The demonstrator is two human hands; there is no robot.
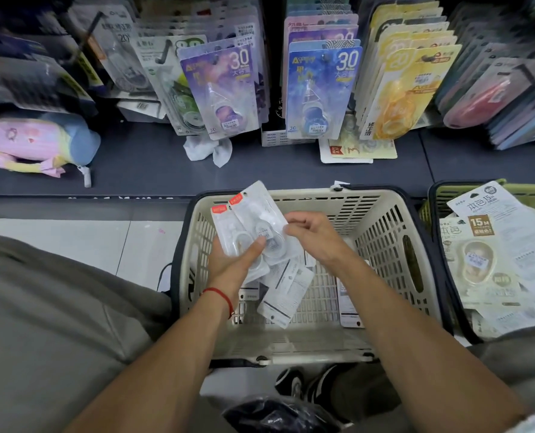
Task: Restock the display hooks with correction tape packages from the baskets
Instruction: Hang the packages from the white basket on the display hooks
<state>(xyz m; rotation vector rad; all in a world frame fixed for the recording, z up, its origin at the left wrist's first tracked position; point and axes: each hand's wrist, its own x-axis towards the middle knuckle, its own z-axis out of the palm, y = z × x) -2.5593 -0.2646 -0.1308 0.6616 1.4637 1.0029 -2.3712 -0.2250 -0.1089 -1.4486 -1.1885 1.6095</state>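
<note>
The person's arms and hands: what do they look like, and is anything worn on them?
Both forearms are bare, with no gloves, rings or watch that I can see. The left hand has a thin red string bracelet round its wrist. The right hand wears nothing, though a pale sleeve edge shows near that elbow.

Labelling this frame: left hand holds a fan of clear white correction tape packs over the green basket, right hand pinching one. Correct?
Not quite. In the head view the left hand holds the fan of clear white correction tape packs over the beige slatted plastic basket, not the green one. The green basket sits to the right, full of cream 15M packs. The right hand does pinch one pack.
</note>
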